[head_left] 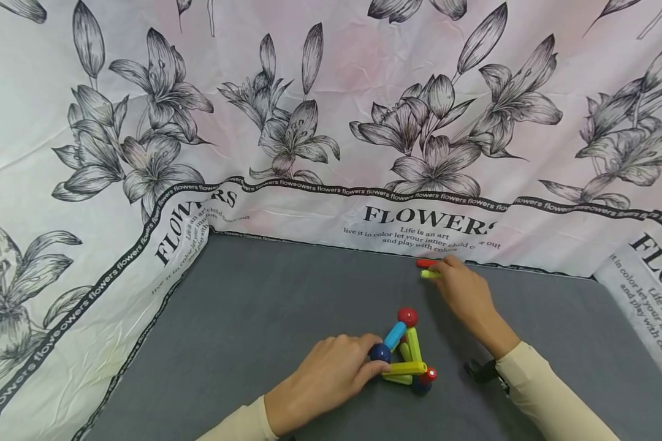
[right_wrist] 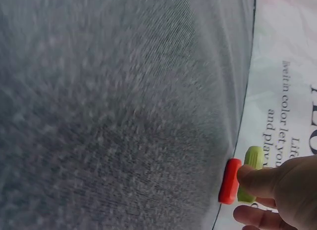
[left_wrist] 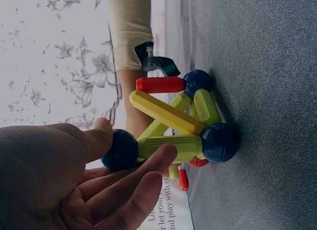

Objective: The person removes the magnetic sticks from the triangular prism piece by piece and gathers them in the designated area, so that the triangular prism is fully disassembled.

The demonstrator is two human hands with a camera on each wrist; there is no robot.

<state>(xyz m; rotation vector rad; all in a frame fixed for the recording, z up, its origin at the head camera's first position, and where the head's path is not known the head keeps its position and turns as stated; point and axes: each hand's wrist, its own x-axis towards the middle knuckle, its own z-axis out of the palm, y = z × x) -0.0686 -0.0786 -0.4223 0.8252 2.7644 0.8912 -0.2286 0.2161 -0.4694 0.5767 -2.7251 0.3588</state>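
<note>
A small frame of yellow-green sticks, a light blue stick (head_left: pixel 395 335) and red and blue balls (head_left: pixel 407 316) stands mid-table. My left hand (head_left: pixel 371 360) pinches its near-left dark blue ball (left_wrist: pixel 121 150) between thumb and fingers. In the left wrist view the frame (left_wrist: pixel 168 116) shows yellow sticks, a red stick (left_wrist: pixel 159 84) and two more blue balls. My right hand (head_left: pixel 444 270) reaches to the table's far edge. Its fingertips curl onto a yellow-green stick (right_wrist: pixel 251 163) lying beside a red stick (right_wrist: pixel 230 181), seen in the head view as the red stick (head_left: pixel 425 263) and the yellow-green stick (head_left: pixel 429 274).
A grey mat (head_left: pixel 265 306) covers the table. A white cloth with printed lilies and lettering (head_left: pixel 309 122) rises behind and on both sides. A black wrist mount (head_left: pixel 479 370) sits on my right sleeve.
</note>
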